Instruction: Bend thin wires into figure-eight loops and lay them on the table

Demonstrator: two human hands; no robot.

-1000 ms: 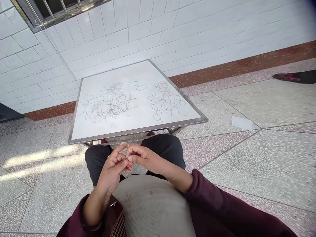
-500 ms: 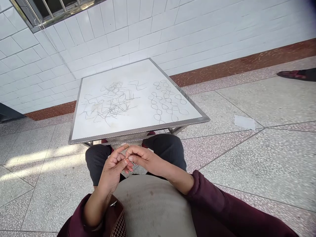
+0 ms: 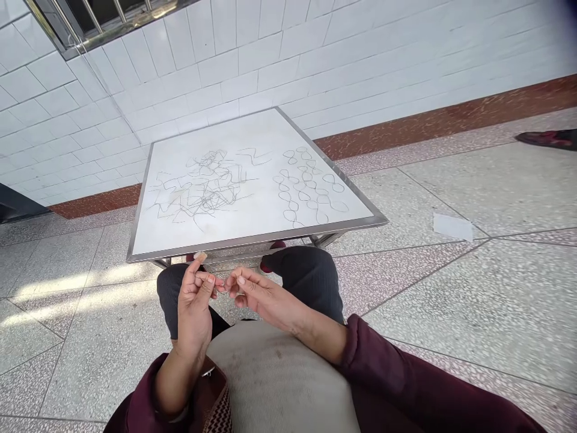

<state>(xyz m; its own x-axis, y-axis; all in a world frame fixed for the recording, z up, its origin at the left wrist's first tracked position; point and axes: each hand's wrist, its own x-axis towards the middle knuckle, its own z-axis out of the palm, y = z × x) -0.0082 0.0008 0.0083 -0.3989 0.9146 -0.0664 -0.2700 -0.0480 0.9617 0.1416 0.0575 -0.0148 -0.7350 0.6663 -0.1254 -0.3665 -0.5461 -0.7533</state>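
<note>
My left hand [image 3: 195, 310] and right hand [image 3: 273, 302] curl close together by the near edge of the white-topped table [image 3: 261, 210], seemingly mid fingertip work calling for a delicate pinch next; whether either grips anything, I cannot tell. Looped strands [image 3: 304, 196] lie right, bent strands [image 3: 211, 191] left.

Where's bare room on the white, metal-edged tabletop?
White, metal-edged tabletop: bare strip along its far edge; another between the tangled thin dark strands, left, and the looped thin dark strands, right, toward the near edge. Crowded: the tangle especially.

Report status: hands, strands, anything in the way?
Left hand, right hand: fingertips close together, grip unclear. Tangled strands left on table, looped strands right. Knees close by; no obstruction seen at hands.
</note>
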